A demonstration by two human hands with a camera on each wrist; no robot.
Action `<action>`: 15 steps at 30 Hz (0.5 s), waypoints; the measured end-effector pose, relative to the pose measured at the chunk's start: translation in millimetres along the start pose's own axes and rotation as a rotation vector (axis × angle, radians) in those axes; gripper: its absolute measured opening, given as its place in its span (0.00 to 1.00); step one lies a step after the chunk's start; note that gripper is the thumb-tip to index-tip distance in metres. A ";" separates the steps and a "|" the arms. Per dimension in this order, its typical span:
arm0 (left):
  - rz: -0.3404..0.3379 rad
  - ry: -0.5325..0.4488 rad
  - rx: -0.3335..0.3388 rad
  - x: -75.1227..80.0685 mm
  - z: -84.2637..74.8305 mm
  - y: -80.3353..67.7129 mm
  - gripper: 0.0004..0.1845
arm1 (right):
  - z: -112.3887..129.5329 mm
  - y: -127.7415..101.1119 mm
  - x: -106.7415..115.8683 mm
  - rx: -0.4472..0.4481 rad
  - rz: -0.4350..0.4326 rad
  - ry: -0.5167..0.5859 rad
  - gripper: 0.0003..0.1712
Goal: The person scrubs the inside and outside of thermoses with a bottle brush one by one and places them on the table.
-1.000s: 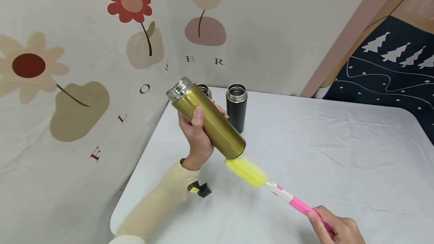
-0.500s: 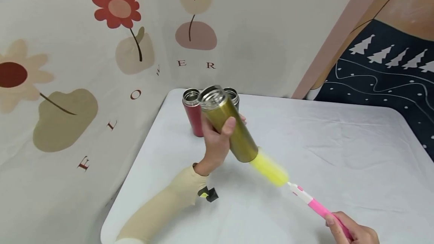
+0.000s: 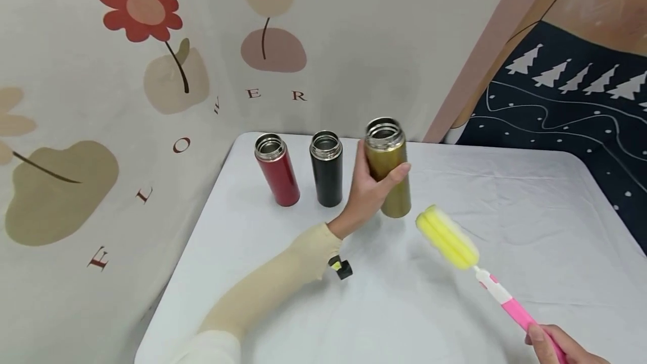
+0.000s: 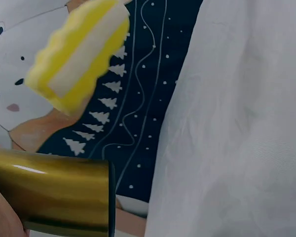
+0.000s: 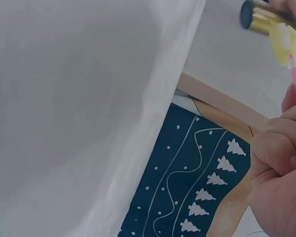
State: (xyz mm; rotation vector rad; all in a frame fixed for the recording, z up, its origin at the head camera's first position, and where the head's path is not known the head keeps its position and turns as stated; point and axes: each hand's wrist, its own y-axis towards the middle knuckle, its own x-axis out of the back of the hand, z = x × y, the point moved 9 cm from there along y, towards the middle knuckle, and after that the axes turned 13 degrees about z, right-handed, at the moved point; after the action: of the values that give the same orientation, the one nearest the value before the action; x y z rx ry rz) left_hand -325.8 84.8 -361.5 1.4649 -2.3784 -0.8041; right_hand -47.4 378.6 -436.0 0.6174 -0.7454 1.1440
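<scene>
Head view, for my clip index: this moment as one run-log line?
left grip: holds gold bottle; right grip: holds yellow-headed brush; brush: outside gold bottle; red bottle, black bottle: standing, open

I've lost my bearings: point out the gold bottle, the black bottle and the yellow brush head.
Gold bottle [image 3: 386, 159], head view, upper body.
Black bottle [image 3: 327, 178], head view, middle body.
Yellow brush head [image 3: 447, 237], head view, sponge's middle.

The white-covered table [image 3: 283, 285] bears a red bottle [image 3: 280, 177] and a black bottle [image 3: 327, 180], standing upright, just apart, near its far edge.
</scene>
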 end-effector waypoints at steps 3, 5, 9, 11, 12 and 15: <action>0.051 0.013 0.041 -11.3 18.9 12.3 0.40 | -1.3 0.4 -4.3 -0.019 0.022 -0.031 0.13; 0.076 0.024 0.080 -17.8 32.1 19.6 0.40 | -3.3 0.2 -8.3 -0.044 0.044 -0.049 0.14; 0.114 0.040 0.142 -29.4 53.6 34.0 0.41 | -8.7 0.6 -12.5 -0.092 0.069 -0.002 0.15; 0.145 0.057 0.163 -37.1 62.0 40.5 0.42 | -11.2 0.5 -12.9 -0.127 0.064 0.030 0.16; 0.162 0.072 0.173 -41.3 65.9 43.3 0.42 | -11.4 -0.1 -12.7 -0.143 0.048 0.056 0.16; 0.207 0.098 0.195 -54.6 77.8 48.7 0.43 | -13.1 -3.2 -15.0 -0.182 -0.006 0.172 0.09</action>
State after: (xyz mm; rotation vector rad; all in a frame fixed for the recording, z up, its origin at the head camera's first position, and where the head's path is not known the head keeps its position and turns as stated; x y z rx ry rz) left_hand -372.8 175.2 -393.4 1.2625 -2.5373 -0.4523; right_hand -45.1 379.0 -456.1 0.3634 -0.6900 1.0946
